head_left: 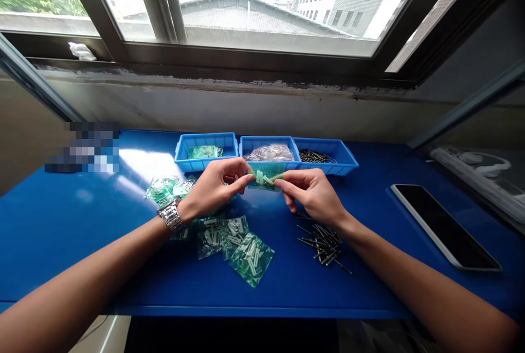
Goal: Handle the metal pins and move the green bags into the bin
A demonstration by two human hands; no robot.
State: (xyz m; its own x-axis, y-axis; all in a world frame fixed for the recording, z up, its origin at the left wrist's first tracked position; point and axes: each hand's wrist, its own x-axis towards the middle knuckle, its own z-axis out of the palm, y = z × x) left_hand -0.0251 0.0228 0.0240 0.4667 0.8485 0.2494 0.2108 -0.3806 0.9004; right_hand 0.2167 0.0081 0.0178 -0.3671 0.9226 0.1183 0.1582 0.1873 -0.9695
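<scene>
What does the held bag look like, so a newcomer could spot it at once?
On the blue table, find the row of three blue bins. In front of the middle one is a see-through green bag with pale pieces inside. Unlike the green bags lying nearby, it is held between the left hand and right hand.

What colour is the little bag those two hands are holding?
See-through green; the little bag shows best in the head view.

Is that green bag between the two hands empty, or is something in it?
Not empty: white pieces show through the green bag, held between the left hand and right hand.
</scene>
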